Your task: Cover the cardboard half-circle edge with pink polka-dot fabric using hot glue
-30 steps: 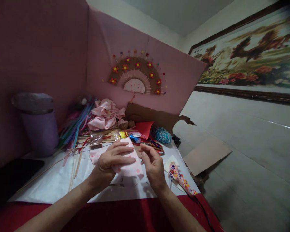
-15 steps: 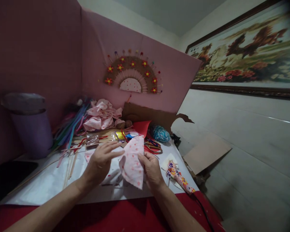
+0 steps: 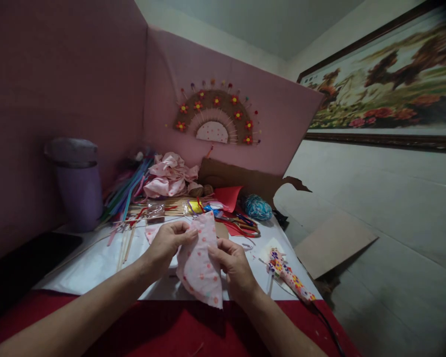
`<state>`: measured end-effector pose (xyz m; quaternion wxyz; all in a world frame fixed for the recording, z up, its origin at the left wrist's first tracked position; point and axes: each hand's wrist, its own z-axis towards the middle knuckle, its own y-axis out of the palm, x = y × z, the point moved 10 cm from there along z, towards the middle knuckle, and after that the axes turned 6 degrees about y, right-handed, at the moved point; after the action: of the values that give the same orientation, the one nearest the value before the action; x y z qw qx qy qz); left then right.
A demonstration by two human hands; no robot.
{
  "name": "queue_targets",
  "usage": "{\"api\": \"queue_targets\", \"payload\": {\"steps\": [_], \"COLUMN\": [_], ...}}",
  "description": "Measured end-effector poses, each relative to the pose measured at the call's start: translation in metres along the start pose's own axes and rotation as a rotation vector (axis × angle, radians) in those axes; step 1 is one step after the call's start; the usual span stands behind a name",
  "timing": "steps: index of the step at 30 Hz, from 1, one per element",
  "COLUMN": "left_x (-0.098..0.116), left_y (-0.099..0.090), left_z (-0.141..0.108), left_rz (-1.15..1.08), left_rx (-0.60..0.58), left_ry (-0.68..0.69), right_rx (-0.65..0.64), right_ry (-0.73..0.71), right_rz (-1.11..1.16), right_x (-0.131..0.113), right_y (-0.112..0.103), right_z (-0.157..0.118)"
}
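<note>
Between my hands hangs a half-round piece of pink fabric [image 3: 201, 267] with small red-orange prints, above the white sheet on the table. My left hand [image 3: 171, 244] pinches its upper left edge between thumb and fingers. My right hand [image 3: 233, 263] grips the straight right edge, thumb on the near side. A brown cardboard piece [image 3: 222, 230] shows just behind the fabric. Beyond it lie a pair of scissors [image 3: 250, 228] and red paper [image 3: 228, 197]. To the right rests a glue gun [image 3: 290, 275] covered in a flowered pattern, with a black cord.
A purple cup [image 3: 80, 193] stands at left, near colourful pipe cleaners [image 3: 128, 191]. Crumpled pink cloth [image 3: 169, 176], thin wooden sticks [image 3: 176, 206] and a blue yarn ball [image 3: 257, 207] lie behind. A flower-trimmed arch [image 3: 215, 101] hangs on the pink board [image 3: 282, 119].
My left hand, spread and beside the fabric before, has closed on its left edge. The fabric has come slightly lower and nearer. The whole view has shifted, with the scene moving right.
</note>
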<state>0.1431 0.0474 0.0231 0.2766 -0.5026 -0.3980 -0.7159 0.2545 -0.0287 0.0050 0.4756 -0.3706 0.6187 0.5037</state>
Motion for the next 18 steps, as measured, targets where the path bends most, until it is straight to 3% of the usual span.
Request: {"api": "queue_targets", "payload": {"steps": [5,9,14,18], "left_x": [-0.005,-0.008,0.003,-0.002], "left_y": [-0.003,0.0,0.008,0.006], "left_z": [0.002,0.002,0.001,0.001], "left_rz": [-0.048,-0.031,0.022,0.058], "left_rx": [0.031,-0.024,-0.145,-0.123], "left_ry": [-0.063,-0.112,-0.024,-0.042], "right_rx": [0.002,0.025,-0.047,-0.081], "right_ry": [-0.007,-0.016,-0.017,-0.006], "right_rz": [-0.022,-0.049,-0.104,-0.158], "right_x": [0.002,0.001,-0.002,-0.003], "right_y": [-0.002,-0.003,0.01,0.016], "right_z": [0.001,0.0,-0.004,-0.008]}}
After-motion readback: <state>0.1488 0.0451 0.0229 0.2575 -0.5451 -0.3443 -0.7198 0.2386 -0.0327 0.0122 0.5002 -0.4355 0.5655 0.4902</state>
